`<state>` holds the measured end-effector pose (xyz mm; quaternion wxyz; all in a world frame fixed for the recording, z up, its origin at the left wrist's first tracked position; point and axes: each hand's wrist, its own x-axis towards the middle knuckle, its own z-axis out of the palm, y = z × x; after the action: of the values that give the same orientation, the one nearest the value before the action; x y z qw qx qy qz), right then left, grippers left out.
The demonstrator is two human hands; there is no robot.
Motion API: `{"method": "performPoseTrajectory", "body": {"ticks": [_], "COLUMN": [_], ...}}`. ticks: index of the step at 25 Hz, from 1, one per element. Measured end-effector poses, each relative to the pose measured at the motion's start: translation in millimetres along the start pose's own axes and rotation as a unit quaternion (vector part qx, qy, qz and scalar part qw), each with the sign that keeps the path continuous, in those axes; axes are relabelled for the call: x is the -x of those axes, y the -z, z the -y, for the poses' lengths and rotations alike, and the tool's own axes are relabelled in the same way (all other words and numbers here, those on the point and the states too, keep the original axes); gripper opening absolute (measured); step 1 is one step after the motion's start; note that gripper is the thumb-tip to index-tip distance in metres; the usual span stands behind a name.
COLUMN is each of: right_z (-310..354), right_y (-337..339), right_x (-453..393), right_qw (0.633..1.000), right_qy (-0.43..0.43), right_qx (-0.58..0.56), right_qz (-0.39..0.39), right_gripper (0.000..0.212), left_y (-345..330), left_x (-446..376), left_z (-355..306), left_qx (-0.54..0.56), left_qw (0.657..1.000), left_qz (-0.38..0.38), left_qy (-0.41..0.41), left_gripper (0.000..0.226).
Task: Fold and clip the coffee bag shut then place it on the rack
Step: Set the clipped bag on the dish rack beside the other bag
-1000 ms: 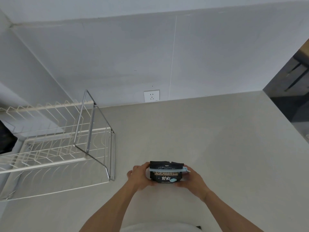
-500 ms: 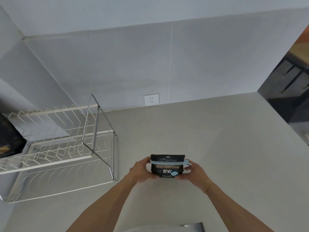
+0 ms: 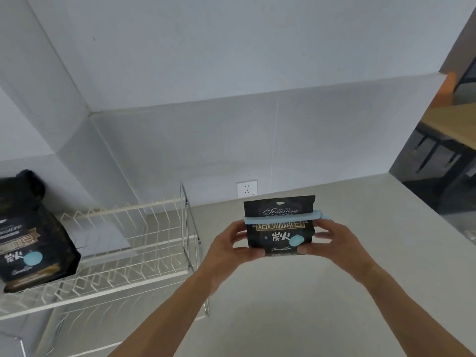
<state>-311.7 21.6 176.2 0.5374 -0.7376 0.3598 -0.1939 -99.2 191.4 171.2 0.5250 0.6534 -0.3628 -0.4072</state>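
A pale worktop [image 3: 334, 292] runs back to a grey wall with a socket [image 3: 247, 188] in it. On the left of the worktop stands a white wire rack [image 3: 123, 243], and on its left end a dark coffee bag, the second bag [image 3: 31, 235], already rests. Right of the rack and clear of it, the bag [image 3: 280, 226] is held upright in the air above the worktop, its printed face toward the camera. The left hand [image 3: 229, 247] is closed on the bag's left edge, thumb in front near the bottom corner; the right hand [image 3: 332, 240] is closed on the right edge the same way, so both hands share the one bag. Across the bag's upper part, just below the flattened top, sits a light blue clip [image 3: 283, 217], its end poking out past the right edge. Folding and clipping look done, so the step in hand appears to be the carry to the rack. The next move calls for a swing to the left and a lowering onto the open wires beside the second bag, keeping the bag level so that the clip does not catch the rack's tall steel end frame [image 3: 189, 235], which stands between bag and shelf.
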Motion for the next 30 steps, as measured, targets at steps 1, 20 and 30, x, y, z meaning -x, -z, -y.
{"method": "performPoseTrajectory", "body": {"ticks": [1,20,30], "right_z": [19.5,181.1,163.1], "right_y": [-0.4,-221.2,-318.3], "right_x": [1.4,-31.6,-70.3], "right_qw": [1.0,0.968,0.983], "right_qy": [0.023,0.198,0.115], "right_qx": [-0.001,-0.117,0.001], "right_qz": [-0.006,0.096,0.143], "right_gripper": [0.061,0.063,0.064], "left_y": [7.2,251.3,315.2], "left_x": [1.8,99.0,108.5], "left_z": [-13.7,-54.0,-3.0], "left_qx": [0.008,0.009,-0.126], "left_qw": [1.0,0.98,0.98], "left_qz": [0.0,-0.124,-0.156], "left_qy": [-0.022,-0.156,-0.004], "left_gripper": [0.06,0.072,0.074]}}
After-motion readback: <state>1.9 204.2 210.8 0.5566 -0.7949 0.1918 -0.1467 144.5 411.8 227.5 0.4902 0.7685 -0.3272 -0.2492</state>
